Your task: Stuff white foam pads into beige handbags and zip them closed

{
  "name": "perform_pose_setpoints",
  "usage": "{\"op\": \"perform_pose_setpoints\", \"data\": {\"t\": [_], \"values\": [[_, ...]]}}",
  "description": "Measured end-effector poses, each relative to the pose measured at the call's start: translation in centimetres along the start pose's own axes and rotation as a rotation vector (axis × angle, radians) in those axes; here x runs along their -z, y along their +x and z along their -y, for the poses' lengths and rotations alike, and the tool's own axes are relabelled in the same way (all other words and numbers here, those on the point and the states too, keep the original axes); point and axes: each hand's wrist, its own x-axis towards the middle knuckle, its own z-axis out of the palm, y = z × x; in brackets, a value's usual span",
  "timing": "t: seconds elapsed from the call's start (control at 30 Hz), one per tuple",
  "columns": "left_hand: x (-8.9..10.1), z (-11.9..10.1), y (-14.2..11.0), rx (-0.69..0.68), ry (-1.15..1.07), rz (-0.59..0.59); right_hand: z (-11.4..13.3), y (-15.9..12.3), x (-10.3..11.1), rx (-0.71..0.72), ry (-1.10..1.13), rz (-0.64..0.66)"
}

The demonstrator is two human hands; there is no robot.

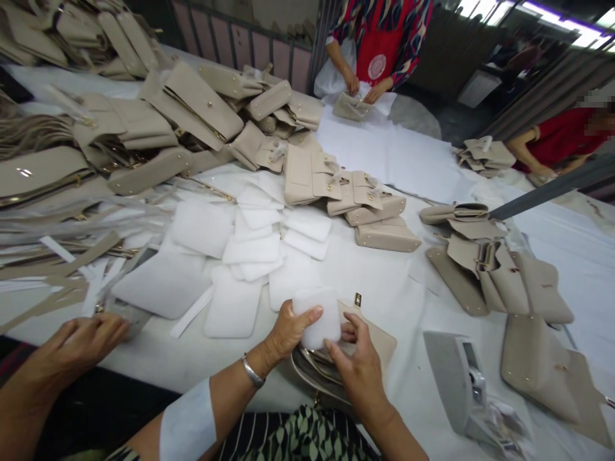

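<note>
A small white foam pad (314, 319) with rounded corners is between my hands. My left hand (291, 325) grips its left side, thumb across the face and fingers behind. At its lower right edge, my right hand (358, 355) touches it with the thumb; the other fingers are bent apart from the thumb, and part of them is behind the pad. Under both hands lies an open beige handbag (379, 339), its flap spread to the right and a gold clasp piece (358, 299) at the flap's far edge. The bag's inside is mostly hidden by my hands and the pad.
White foam sheets (235, 301) lie left of the bag, beside beige straps (62, 294). Piled handbags (202, 109) fill the far left; more (500, 262) stand right, near a tape dispenser (461, 378). A co-worker's hand (86, 346) is close at left; other people work opposite.
</note>
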Motion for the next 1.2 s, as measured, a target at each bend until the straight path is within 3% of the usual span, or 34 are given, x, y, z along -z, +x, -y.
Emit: {"op": "perform_pose_setpoints", "data": {"t": [0.1,0.2,0.33,0.37,0.53,0.63,0.7,0.8,0.87,0.9,0.97,1.07,1.2], "values": [[-0.1,0.0,0.0,-0.023,-0.027,0.000,0.1,-0.5,0.2,0.363,-0.316,-0.076],[0.0,0.2,0.0,-0.047,-0.069,-0.032,0.5,-0.7,-0.7,0.443,-0.350,-0.013],[0.6,0.1,-0.5,-0.040,-0.094,0.096,0.8,0.7,-1.5,0.161,0.026,-0.067],[0.8,-0.1,-0.7,-0.034,-0.096,0.143,0.8,1.2,-1.5,0.083,0.144,-0.030],[1.3,-1.2,-0.9,0.018,-0.087,0.271,1.0,3.2,-0.3,-0.091,0.624,0.495],[1.3,-1.5,-0.5,0.055,-0.062,0.323,0.8,3.6,0.1,-0.155,0.700,0.603],[1.1,-1.3,-0.3,0.071,-0.016,0.332,0.4,3.7,0.2,-0.201,0.691,0.599],[1.1,-0.9,-0.3,-0.035,0.212,0.221,-0.5,3.4,0.6,-0.190,0.610,0.409],[1.4,-0.6,-0.7,-0.220,0.508,0.125,-1.3,3.0,1.4,-0.142,0.476,0.273],[1.8,-0.4,-0.9,-0.318,0.669,0.132,-1.7,2.8,1.9,-0.119,0.381,0.233],[2.6,-0.2,-1.5,-0.466,0.965,0.291,-2.8,2.2,3.0,-0.091,0.188,0.213],[3.5,0.1,-2.2,-0.543,1.277,0.545,-4.0,1.5,4.3,-0.070,0.028,0.244],[3.4,-0.2,-2.8,-0.588,1.514,0.557,-4.7,1.0,5.1,-0.053,-0.022,0.260]]}}
